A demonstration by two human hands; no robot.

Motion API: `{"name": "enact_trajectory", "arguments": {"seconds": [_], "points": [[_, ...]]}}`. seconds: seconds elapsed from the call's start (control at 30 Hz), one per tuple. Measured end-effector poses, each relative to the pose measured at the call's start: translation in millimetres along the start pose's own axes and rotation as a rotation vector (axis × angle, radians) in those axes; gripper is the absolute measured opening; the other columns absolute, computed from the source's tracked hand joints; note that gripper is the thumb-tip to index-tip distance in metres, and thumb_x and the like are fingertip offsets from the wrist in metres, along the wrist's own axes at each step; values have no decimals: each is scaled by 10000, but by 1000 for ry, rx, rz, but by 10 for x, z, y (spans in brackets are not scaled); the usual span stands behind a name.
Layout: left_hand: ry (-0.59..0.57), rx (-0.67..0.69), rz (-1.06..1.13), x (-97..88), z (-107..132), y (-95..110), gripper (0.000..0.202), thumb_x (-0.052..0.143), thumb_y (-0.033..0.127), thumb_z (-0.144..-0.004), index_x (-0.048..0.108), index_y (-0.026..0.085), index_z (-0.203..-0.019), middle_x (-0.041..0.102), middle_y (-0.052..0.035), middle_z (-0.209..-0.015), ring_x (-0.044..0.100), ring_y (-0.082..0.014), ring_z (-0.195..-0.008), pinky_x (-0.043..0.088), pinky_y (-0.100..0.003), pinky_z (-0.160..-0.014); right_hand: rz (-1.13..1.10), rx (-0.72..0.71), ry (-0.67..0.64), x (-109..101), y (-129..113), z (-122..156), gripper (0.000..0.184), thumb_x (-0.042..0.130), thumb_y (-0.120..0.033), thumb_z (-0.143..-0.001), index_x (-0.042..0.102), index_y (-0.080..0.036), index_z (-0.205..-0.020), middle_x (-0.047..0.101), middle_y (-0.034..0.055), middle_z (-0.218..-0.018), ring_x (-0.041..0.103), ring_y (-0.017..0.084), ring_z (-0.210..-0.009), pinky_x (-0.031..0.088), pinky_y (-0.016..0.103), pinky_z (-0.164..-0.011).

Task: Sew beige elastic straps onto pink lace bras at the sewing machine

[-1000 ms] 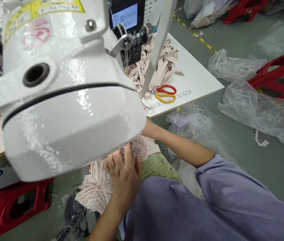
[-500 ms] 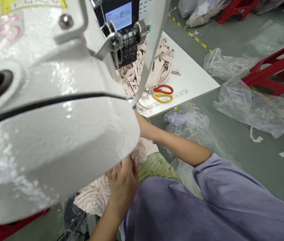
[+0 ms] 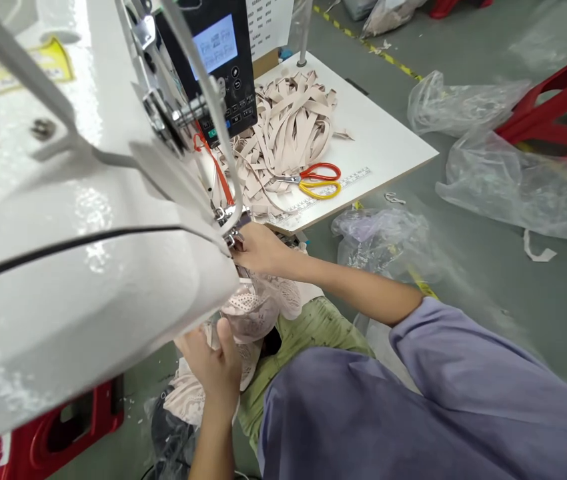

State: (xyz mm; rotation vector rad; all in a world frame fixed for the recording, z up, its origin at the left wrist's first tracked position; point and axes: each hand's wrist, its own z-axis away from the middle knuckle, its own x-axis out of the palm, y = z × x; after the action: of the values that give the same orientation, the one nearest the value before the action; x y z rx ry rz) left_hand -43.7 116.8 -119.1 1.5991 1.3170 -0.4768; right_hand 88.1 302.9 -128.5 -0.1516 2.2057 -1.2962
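A pale pink lace bra (image 3: 253, 317) hangs below the needle area of a white sewing machine (image 3: 88, 280). My right hand (image 3: 262, 250) is at the metal presser foot (image 3: 231, 230), its bent fingers closed on the bra's upper edge; the fingertips are partly hidden. Lower down, beside the bra cup, is my left hand (image 3: 216, 363). Its thumb stands apart from the fingers, whose tips pass out of sight behind the machine head. More pale lace fabric (image 3: 186, 393) hangs to the left of that hand.
On the white tabletop (image 3: 388, 147) lie a heap of beige straps (image 3: 298, 120) and scissors (image 3: 321, 181) with red and yellow handles. A control panel (image 3: 213, 67) stands behind the machine. Plastic bags (image 3: 383, 240) and red stools (image 3: 558, 113) are on the floor.
The view has shifted, bringing the presser foot, my right hand and the bra out from behind the machine head. My left hand has moved down-left, and its thumb has come away from the fabric.
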Motion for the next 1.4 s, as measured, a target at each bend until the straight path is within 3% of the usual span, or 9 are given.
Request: {"name": "enact_trajectory", "arguments": {"seconds": [0.13,0.23,0.4,0.5,0.83,1.03,1.23,1.3,1.4], "points": [[-101,-249,233,82,-91,-207,358,428,436,-1006,648,176,-1116,654,-83,-954,621,-228,-907,476,-321,-779,59,49,-13,32,-11,-6,79,590,-214,-842,601,-172,-908,623,75,-1028,563,206,-886,374,289,-692],[-198,-284,360,142,-130,-296,436,393,507,-1001,653,181,-876,612,-45,-785,581,-197,-763,436,-282,-669,49,27,-10,44,7,-7,80,602,-199,-838,609,-168,-912,628,83,-1051,562,213,-913,383,288,-715],[-223,-296,439,135,-74,-305,475,449,462,-996,372,204,-605,339,38,-599,338,-118,-574,269,-255,-545,-10,-18,9,38,41,3,85,597,-147,-837,608,-165,-919,615,73,-1083,563,202,-958,417,290,-798],[-229,-289,384,84,-44,-264,488,478,406,-993,273,209,-597,238,53,-586,264,-106,-557,221,-261,-538,-25,-13,12,25,36,8,103,602,-146,-830,595,-166,-930,600,67,-1064,557,206,-972,418,293,-808],[-289,-219,271,-52,-74,-131,470,486,369,-990,297,198,-595,272,53,-583,301,-98,-557,247,-246,-546,-46,-3,-8,-33,-8,20,132,550,-80,-760,500,-186,-821,510,28,-956,481,172,-907,368,281,-787],[-316,-289,268,-140,-31,-131,344,512,424,-970,621,184,-748,538,26,-623,487,-121,-600,365,-221,-581,-115,-59,44,-34,-14,57,110,515,-91,-756,480,-191,-784,502,26,-905,472,166,-859,364,281,-758],[-362,-342,245,-194,-19,-162,380,500,482,-958,633,186,-760,556,12,-615,509,-140,-599,380,-232,-577,-129,-18,72,5,-36,63,78,513,-118,-788,491,-189,-767,515,28,-909,484,166,-857,376,293,-757],[-387,-349,228,-201,25,-28,378,481,472,-964,616,190,-752,550,11,-609,502,-142,-593,365,-241,-574,-204,62,89,-51,-100,164,62,533,-173,-837,502,-190,-787,535,27,-893,498,165,-829,394,298,-738],[-530,-326,265,-160,232,403,343,472,432,-966,591,197,-747,572,-2,-625,492,-146,-587,326,-262,-565,-550,335,77,-318,-287,537,124,540,-323,-920,543,-200,-905,619,32,-924,562,154,-755,449,292,-665]]}}
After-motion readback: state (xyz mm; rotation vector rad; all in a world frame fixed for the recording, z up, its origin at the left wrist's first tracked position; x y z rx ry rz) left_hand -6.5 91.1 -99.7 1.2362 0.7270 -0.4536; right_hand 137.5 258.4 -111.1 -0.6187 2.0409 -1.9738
